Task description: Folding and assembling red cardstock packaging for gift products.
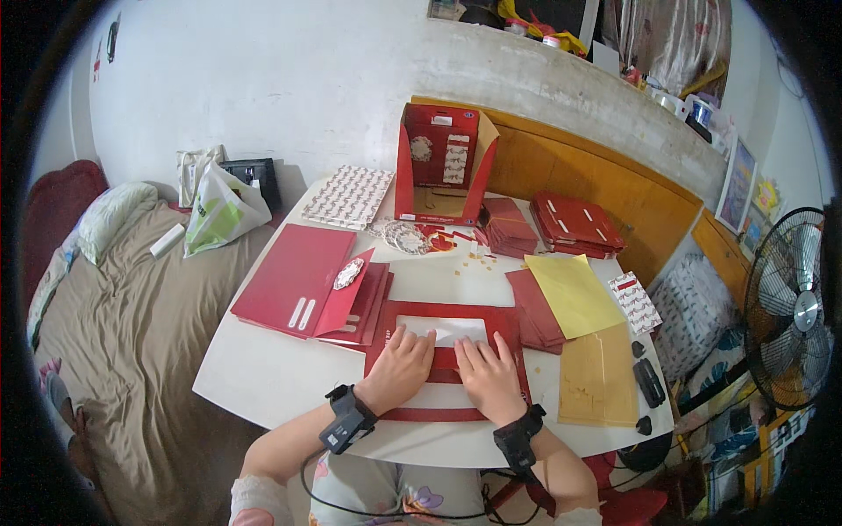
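Though under hands (399,368), red panel (445,361) beside maroon stack (531,311).

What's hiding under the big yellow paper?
Dark red pieces stick out from beneath the left side of the yellow paper. Their covered parts, and anything lying wholly under the paper, can't be seen.

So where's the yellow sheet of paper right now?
In the head view, the yellow sheet lies to the right of the right hand, partly covering dark red sheets, with a tan sheet just below it in the picture.
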### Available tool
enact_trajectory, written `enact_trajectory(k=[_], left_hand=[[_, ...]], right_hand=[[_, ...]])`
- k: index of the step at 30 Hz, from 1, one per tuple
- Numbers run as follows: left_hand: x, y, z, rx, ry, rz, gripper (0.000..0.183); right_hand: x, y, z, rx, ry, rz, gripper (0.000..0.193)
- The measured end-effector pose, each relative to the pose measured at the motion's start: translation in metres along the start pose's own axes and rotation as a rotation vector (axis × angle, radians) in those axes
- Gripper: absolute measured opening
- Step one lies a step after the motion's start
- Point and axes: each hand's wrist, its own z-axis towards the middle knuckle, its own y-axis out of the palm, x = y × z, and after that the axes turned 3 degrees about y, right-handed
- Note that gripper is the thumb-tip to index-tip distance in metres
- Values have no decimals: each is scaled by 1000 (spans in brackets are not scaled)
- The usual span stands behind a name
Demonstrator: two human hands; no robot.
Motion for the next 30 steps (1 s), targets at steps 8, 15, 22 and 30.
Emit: enact_trajectory(k=[8, 15, 22, 30], left_hand=[[1, -5, 1, -16, -8, 56, 50], [5, -5, 5, -9, 22, -109, 51], [0, 1, 3, -25, 22, -372, 43], [4, 11, -1, -106, 35, -461, 37]], right_hand=[[-4, 1, 2, 26, -11, -90, 39], [-3, 2, 3, 27, -37, 67, 41], [7, 1, 4, -144, -18, 437, 60], [4, 8, 0, -213, -28, 429, 57]])
